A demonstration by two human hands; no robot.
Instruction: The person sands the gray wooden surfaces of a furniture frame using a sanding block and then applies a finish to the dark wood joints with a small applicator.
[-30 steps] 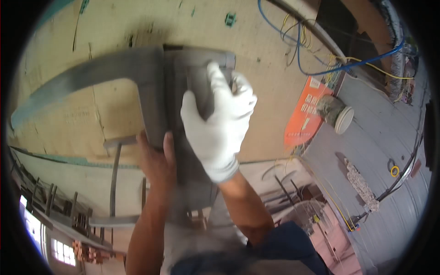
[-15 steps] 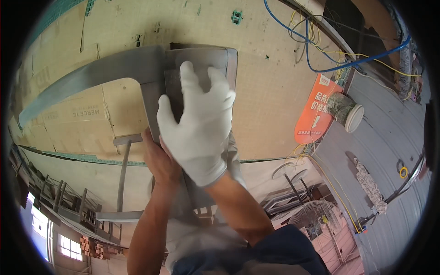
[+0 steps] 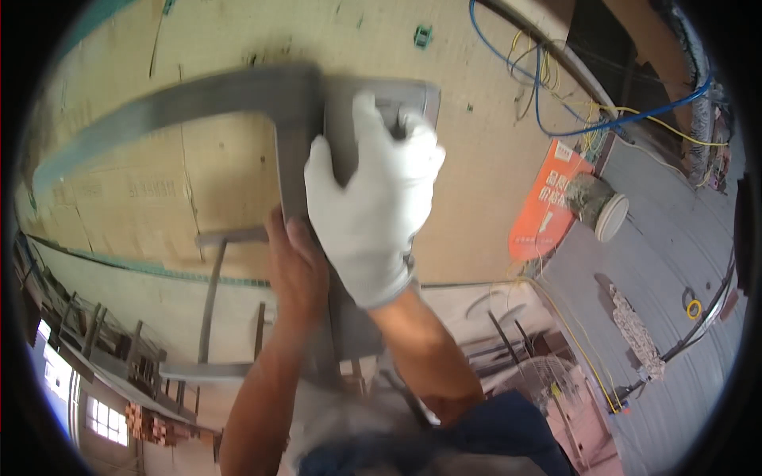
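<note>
A grey frame (image 3: pixel 298 151), which looks like part of a chair, has a long curved arm (image 3: pixel 171 99) reaching out to the left and a flat panel (image 3: pixel 343 127) at its right side. My bare left hand (image 3: pixel 298 270) wraps round the frame's upright below the curved arm. Over the panel lies my right hand (image 3: pixel 373 198) in a white glove, its thumb and forefinger spread and the other fingers bent. The glove hides the panel surface under it. Motion blurs the frame somewhat.
Beige cardboard sheets (image 3: pixel 230 174) cover the surface beyond the frame. At right are an orange sign (image 3: pixel 548 198), a dirty bucket (image 3: pixel 595 202), a blue hose (image 3: pixel 548 119) and yellow cords. Grey frame parts (image 3: pixel 210 301) stand at lower left, a wire fan (image 3: pixel 540 381) at lower right.
The frame and both hands have shifted to the right in the picture. The frame's curved arm sits slightly higher at its right end. My left hand keeps its grip.
</note>
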